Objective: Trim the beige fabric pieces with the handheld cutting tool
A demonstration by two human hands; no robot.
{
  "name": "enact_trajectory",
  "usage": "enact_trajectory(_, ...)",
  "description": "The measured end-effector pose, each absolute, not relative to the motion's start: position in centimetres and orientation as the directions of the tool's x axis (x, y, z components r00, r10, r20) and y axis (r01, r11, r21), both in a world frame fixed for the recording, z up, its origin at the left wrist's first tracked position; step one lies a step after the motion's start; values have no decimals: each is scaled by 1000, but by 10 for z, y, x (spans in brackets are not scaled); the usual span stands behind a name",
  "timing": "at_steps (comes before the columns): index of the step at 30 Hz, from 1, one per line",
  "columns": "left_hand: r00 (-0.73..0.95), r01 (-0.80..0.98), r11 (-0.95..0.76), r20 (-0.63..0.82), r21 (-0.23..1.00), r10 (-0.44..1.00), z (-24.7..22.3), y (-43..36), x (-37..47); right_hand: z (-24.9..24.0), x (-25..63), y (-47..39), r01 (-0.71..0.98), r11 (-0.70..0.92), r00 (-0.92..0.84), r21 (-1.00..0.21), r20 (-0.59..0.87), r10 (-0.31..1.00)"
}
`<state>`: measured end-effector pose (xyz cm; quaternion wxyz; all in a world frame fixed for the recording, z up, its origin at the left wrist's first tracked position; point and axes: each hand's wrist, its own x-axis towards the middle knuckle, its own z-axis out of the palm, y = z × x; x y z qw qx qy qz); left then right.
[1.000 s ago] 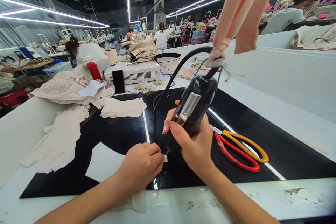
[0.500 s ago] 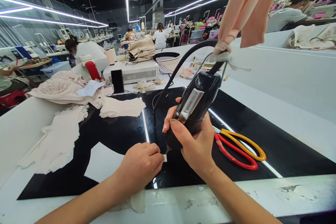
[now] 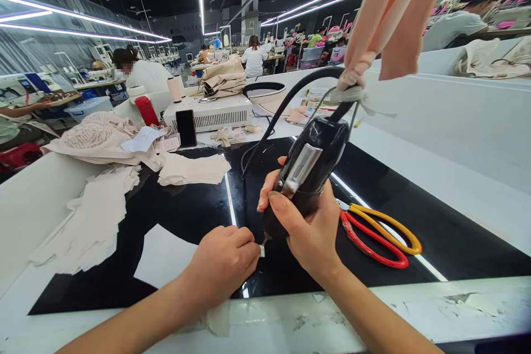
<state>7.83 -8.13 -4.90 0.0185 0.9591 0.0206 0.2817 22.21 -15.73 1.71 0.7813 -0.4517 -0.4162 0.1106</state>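
Observation:
My right hand is wrapped round a black corded handheld tool with a silver lever, the thumb beside the lever. The tool tilts, its narrow tip down at a small pale fabric piece. That piece sticks out from the closed fingers of my left hand, which rests on the black board; the rest of it is hidden by the hand. A knotted pink fabric strip runs up from the tool's top. Scissors with red and yellow handles lie right of my right hand.
Pale fabric pieces lie in a stack and a larger pile to the left. Behind them are a phone, a white vented box and a red bottle. A white side wall borders the table at right. Several people sit beyond.
My hands and the tool have barely moved. A co-worker at the left has shifted slightly to the right, and the pink strip has swayed a little.

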Motion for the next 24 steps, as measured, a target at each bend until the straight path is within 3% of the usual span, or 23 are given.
enact_trajectory(10,838,25,-996,541,86,68,-47,-84,77,15,220,-159,240,531,629,-813,547,552)
enact_trajectory(15,844,22,-993,530,116,81,-49,-83,73,17,218,-162,170,581,630,-796,541,557)
enact_trajectory(24,831,18,-991,549,130,87,-50,-84,72,14,215,-166,192,607,592,-771,585,555)
